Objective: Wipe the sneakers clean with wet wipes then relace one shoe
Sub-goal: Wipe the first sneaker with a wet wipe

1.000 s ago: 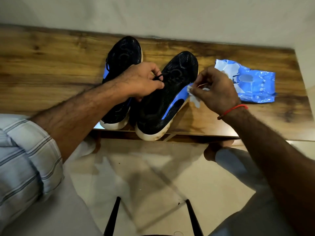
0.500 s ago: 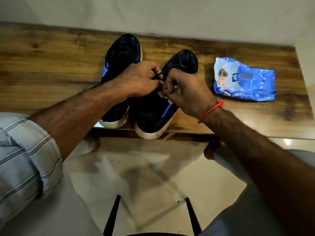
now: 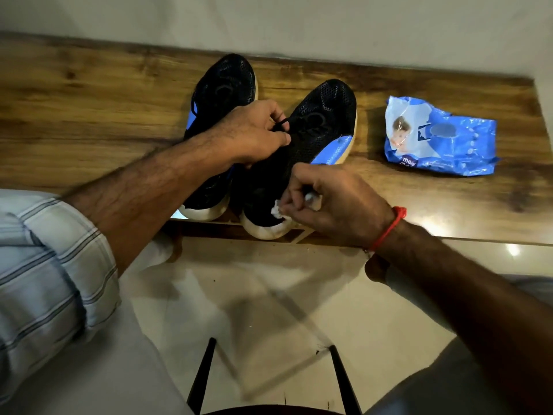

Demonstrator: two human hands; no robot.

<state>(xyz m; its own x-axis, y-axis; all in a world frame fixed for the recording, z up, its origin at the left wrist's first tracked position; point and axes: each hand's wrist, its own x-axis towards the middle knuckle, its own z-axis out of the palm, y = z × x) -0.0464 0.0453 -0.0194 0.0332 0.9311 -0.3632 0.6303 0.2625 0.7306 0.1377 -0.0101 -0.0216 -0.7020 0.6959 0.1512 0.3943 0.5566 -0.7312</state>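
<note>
The wooden table (image 3: 89,115) runs across the upper half of the frame, and its left end is cut off by the picture edge. In the upper middle you have the two black sneakers side by side, touching each other. The left sneaker (image 3: 224,85) is mostly hidden under your forearm; only its toe and white heel show. The right sneaker (image 3: 323,121) shows its toe, blue side panel and white heel, which sticks out over the table edge. At the upper right the blue wipes pack (image 3: 440,139) lies flat, well apart from the shoes; its printing is too blurred to read fully. Your left hand (image 3: 254,133) is curled over the right sneaker and pinches a black lace (image 3: 281,124) between thumb and fingers. Your right hand (image 3: 332,205), in the middle of the frame, has its fingers bunched together on a small white wet wipe (image 3: 276,211), pressed against the heel of the right sneaker. Most of the wipe is hidden inside the fingers.
</note>
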